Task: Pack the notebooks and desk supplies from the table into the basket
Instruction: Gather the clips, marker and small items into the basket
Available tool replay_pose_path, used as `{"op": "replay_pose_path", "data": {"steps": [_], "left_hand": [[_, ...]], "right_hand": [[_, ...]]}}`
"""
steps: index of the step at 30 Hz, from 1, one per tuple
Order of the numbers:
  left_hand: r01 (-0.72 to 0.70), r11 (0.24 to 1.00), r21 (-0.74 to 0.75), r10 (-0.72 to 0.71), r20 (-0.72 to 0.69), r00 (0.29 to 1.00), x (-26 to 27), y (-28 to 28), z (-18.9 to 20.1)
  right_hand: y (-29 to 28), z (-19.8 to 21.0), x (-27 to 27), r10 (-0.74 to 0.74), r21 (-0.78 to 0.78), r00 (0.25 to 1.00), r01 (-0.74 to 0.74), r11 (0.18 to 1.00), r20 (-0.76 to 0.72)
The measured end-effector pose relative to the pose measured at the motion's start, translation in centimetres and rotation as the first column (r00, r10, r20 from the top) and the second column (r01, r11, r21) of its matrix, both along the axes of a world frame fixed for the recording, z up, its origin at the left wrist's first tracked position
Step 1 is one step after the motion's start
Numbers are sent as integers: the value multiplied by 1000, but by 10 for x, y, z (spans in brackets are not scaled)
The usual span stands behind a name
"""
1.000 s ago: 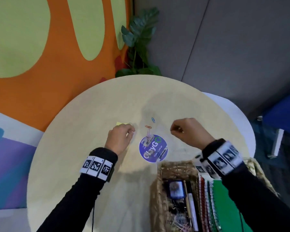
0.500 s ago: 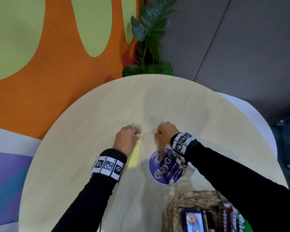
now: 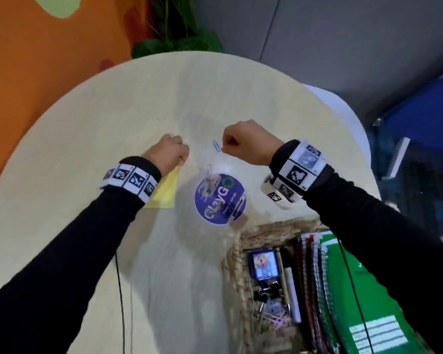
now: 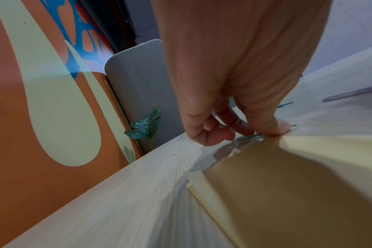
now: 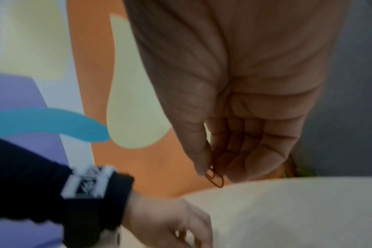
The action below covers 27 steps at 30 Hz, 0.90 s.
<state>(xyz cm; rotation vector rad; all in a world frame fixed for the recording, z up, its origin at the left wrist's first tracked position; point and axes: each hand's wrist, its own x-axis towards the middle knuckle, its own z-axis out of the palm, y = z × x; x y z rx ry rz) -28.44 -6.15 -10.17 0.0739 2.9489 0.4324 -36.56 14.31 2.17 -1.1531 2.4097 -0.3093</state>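
My left hand (image 3: 182,157) pinches one corner of a yellow sticky-note pad (image 3: 164,191), which slopes down to the table under my wrist. In the left wrist view the fingertips (image 4: 272,129) clamp the pad's (image 4: 287,176) top edge, and something shiny sits at the grip. My right hand (image 3: 225,146) hovers over the table's middle, its thumb and forefinger pinching an orange paper clip (image 5: 214,178). A blue paper clip (image 3: 217,146) lies on the table just left of that hand. The wicker basket (image 3: 237,254) stands at the near right.
A round purple sticker (image 3: 220,198) lies on the table with a pale paper clip (image 3: 210,170) at its far edge. The basket holds a green notebook (image 3: 356,290), spiral notebooks, pens, binder clips and a small blue box (image 3: 264,264). A plant (image 3: 179,39) stands behind the table.
My right hand went to the clips by the sticker, then drew back right with the orange clip. My left hand has tilted the yellow pad up by its corner.
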Motion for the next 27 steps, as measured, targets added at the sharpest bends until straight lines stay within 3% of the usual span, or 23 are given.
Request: {"op": "replay_pose_path", "data": {"steps": [3, 7, 13, 16, 19, 23, 27], "left_hand": [[52, 998, -42, -53, -29, 998, -4, -7, -2], [70, 990, -121, -72, -11, 997, -5, -9, -20], [-72, 991, -108, 85, 117, 989, -4, 2, -9], [-163, 984, -68, 166, 45, 985, 0, 21, 28], [-257, 962, 89, 267, -139, 954, 12, 55, 90], [-42, 958, 284, 156, -395, 905, 74, 117, 178], [74, 929, 363, 81, -394, 916, 155, 168, 217]], "right_hand": [[53, 35, 20, -32, -123, 999, 29, 992, -25], [133, 61, 68, -107, -161, 993, 114, 980, 53], [200, 30, 151, -70, 89, 979, 54, 995, 193], [205, 0, 187, -7, 237, 972, -50, 970, 233], [192, -16, 203, 106, 407, 968, -194, 893, 230], [169, -23, 208, 282, 481, 939, -344, 806, 199], [156, -36, 211, 299, 533, 939, -344, 773, 173]]}}
